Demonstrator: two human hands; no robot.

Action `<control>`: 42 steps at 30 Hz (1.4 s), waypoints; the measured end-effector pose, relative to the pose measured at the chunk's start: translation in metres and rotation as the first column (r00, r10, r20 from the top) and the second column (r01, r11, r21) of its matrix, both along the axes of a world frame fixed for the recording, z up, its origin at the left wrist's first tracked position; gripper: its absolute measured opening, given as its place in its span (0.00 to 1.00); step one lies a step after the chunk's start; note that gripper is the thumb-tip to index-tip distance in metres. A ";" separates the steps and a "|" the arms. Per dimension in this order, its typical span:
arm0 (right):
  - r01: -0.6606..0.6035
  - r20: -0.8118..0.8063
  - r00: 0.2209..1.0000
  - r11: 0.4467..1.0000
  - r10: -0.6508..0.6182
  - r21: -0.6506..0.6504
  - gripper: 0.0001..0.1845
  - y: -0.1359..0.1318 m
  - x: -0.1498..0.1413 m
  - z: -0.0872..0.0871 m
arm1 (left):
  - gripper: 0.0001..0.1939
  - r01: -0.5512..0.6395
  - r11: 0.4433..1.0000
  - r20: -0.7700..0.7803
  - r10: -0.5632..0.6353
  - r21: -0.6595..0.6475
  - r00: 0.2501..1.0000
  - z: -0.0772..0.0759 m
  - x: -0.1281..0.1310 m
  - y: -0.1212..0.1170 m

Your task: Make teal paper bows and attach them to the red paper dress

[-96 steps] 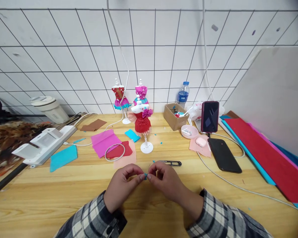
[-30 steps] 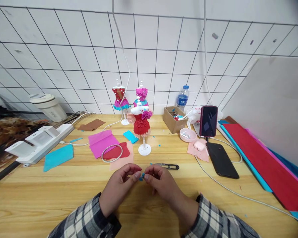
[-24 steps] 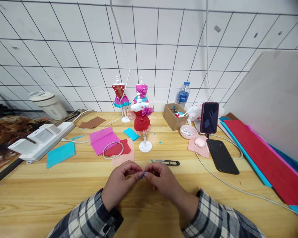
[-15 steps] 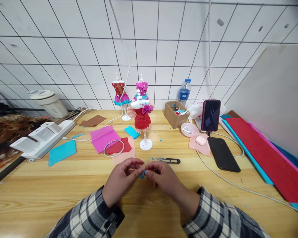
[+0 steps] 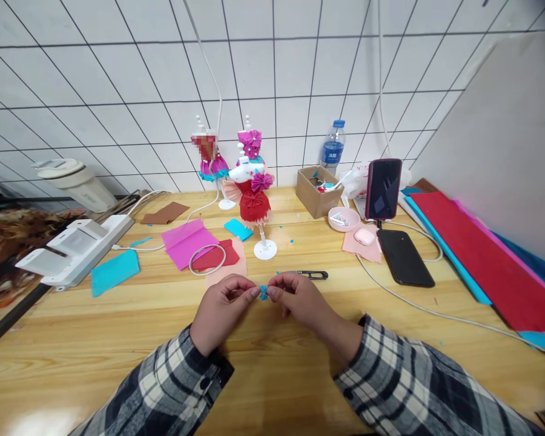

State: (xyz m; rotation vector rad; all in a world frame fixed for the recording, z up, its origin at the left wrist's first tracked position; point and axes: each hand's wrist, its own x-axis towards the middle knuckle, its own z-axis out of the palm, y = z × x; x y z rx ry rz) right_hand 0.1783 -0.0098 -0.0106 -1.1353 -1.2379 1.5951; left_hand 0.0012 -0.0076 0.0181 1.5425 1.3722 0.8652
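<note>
A wooden table [image 5: 272, 381] runs below a white tiled wall [image 5: 295, 69]. At far left, brown feathers [image 5: 31, 245] lie beside a power strip [image 5: 84, 248], with a tilted cup [image 5: 82, 186] behind them. Next come blue paper [image 5: 115, 272], brown paper [image 5: 166, 213] farther back, and magenta paper [image 5: 186, 241]; a ring [image 5: 208, 274] lies across its edge and onto red paper [image 5: 229, 254]. Three dressed forms stand upright at the far middle: the left form [image 5: 213, 169], the rear form [image 5: 251, 143] and the front form [image 5: 255, 206].

Right of them are a box [image 5: 315, 197] of scraps, a bottle [image 5: 333, 148] behind it and a pink dish [image 5: 344, 220]. One phone [image 5: 383, 191] stands upright; a black phone [image 5: 407, 259] lies flat nearer. Long coloured sheets [image 5: 490, 254] lie at far right, beside a pale board [image 5: 495, 133].

The left hand [image 5: 222, 309] reaches in from near left, thumb and forefinger pinched on the left side of a small blue bow [image 5: 264, 293]. The bow is near the middle, between both hands, in front of the front form. The right hand [image 5: 306, 306] pinches its right side, other fingers curled; snips [image 5: 317, 275] lie just beyond.
</note>
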 end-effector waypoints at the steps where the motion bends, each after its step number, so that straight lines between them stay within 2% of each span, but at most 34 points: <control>1: 0.002 -0.006 1.000 1.000 -0.002 -0.001 0.13 0.000 0.000 0.000 | 0.14 0.002 1.000 -0.001 -0.002 -0.008 1.000 0.000 0.000 0.000; 6: 0.010 -0.004 1.000 1.000 -0.010 0.002 0.12 0.001 0.001 0.000 | 0.16 0.033 0.996 0.031 -0.030 -0.082 0.999 0.001 0.001 -0.002; 12: -0.006 0.021 1.000 1.000 0.006 0.023 0.13 0.000 0.003 0.002 | 0.18 0.163 0.978 0.025 -0.161 -0.130 0.987 0.003 0.001 -0.003; 17: -0.038 -0.073 0.997 0.997 0.033 -0.069 0.26 -0.005 0.001 0.008 | 0.17 0.112 0.985 0.133 -0.095 -0.129 0.987 -0.002 -0.002 -0.002; 19: -0.060 -0.079 0.995 0.993 0.052 -0.099 0.23 -0.007 -0.001 0.009 | 0.16 0.095 0.991 0.121 -0.084 -0.094 0.989 -0.004 -0.002 -0.002; 23: 0.006 -0.082 0.996 0.988 -0.019 -0.157 0.15 -0.006 -0.002 0.008 | 0.15 0.108 0.994 0.027 -0.107 -0.017 0.994 -0.002 -0.002 0.000; 26: -0.020 -0.063 0.998 0.983 0.009 -0.182 0.14 -0.003 0.002 0.009 | 0.15 0.148 0.989 -0.025 -0.148 0.011 0.989 0.001 -0.001 0.000; 30: -0.067 0.046 0.996 0.991 0.073 -0.120 0.15 0.000 0.007 0.010 | 0.15 0.196 0.981 -0.091 -0.196 -0.007 0.976 0.003 -0.002 0.001; 35: -0.062 0.196 0.978 0.998 0.065 -0.023 0.10 0.001 0.007 0.009 | 0.15 0.190 0.981 -0.082 -0.192 -0.034 0.978 0.002 -0.002 -0.001; 39: -0.096 0.226 0.969 0.995 0.098 -0.023 0.06 -0.001 0.005 0.010 | 0.14 0.205 0.979 -0.155 -0.203 -0.002 0.967 -0.002 -0.003 0.001; 42: -0.104 0.252 0.963 0.995 0.098 0.009 0.05 -0.001 0.006 0.012 | 0.15 0.232 0.972 -0.145 -0.236 -0.047 0.961 -0.004 -0.004 0.003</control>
